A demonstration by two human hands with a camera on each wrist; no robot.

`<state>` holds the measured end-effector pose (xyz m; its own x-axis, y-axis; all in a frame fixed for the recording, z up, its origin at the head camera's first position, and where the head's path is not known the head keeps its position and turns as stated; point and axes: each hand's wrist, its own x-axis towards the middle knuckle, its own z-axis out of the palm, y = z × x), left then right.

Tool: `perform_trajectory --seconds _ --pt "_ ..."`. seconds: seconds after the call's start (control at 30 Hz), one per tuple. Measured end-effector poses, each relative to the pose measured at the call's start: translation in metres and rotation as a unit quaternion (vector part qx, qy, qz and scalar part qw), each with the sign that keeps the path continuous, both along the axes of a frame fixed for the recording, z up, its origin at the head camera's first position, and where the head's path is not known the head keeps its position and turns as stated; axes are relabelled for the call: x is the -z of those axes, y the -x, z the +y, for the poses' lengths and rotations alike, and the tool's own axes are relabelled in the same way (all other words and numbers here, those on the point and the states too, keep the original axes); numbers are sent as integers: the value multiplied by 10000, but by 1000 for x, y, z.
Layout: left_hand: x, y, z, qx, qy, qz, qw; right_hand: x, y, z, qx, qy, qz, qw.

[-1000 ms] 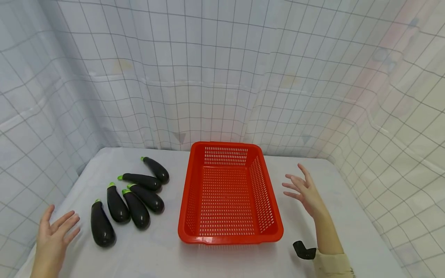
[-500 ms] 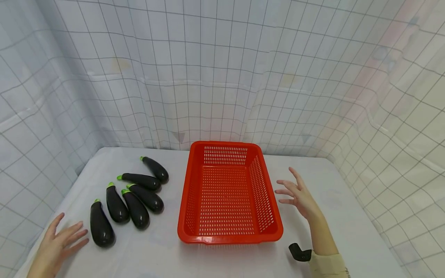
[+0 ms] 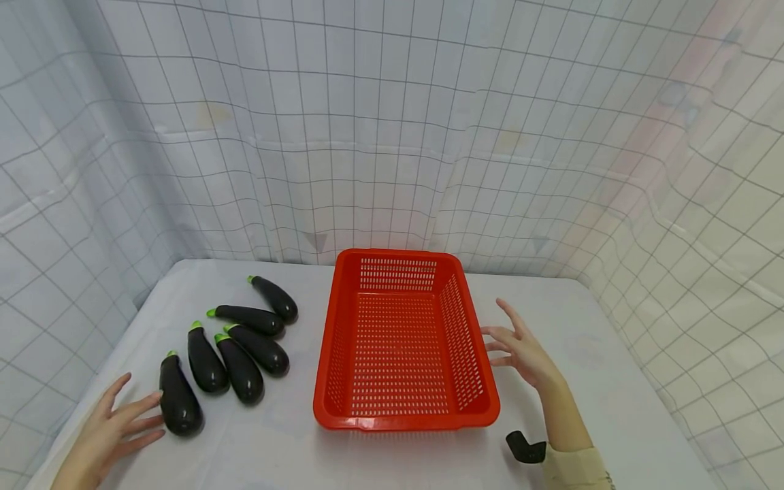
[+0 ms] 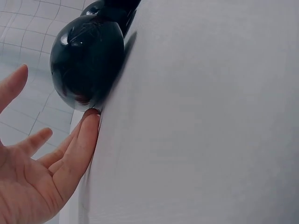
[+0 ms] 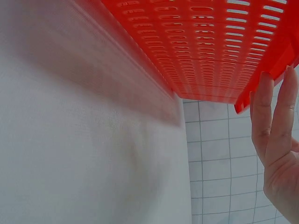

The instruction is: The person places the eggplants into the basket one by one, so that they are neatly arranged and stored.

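1. left hand [image 3: 109, 435] — fingers spread — lies against the leftmost glossy black eggplant [image 3: 181, 410] on the white surface [image 3: 263, 452].
2. right hand [image 3: 528, 355], fingers spread, is beside the red plastic basket [image 3: 404, 422].
3. seemingly pre-grasp; gripping needs curled fingers.

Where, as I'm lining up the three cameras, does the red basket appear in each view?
Head: the red basket is in the middle of the lower half, between the eggplants and the right hand.
Left wrist: not in this picture.
Right wrist: across the top, toward the right, showing its slotted side wall.
Shared landmark: the grid-patterned cloth, upper left in left wrist, lower right in right wrist.
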<state>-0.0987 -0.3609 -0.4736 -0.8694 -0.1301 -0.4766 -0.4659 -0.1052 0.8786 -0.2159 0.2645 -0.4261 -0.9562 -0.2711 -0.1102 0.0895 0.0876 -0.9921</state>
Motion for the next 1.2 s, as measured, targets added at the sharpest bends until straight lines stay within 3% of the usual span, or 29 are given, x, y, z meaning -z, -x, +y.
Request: perform_trajectory --seconds 0.23,0.5,0.67,1.2 --pt "-3 10 3 128 474 -402 9980 2 3 -1 -295 -81 -50 9995" --pt "-4 14 13 397 987 -431 9934 1 10 -2 -746 -118 -68 9971" --pt "-7 17 21 685 1395 -416 9870 1 13 -3 -829 -80 -173 9964" --pt "-7 19 25 895 1532 -350 9835 -1 15 -3 -1098 90 -185 9937"
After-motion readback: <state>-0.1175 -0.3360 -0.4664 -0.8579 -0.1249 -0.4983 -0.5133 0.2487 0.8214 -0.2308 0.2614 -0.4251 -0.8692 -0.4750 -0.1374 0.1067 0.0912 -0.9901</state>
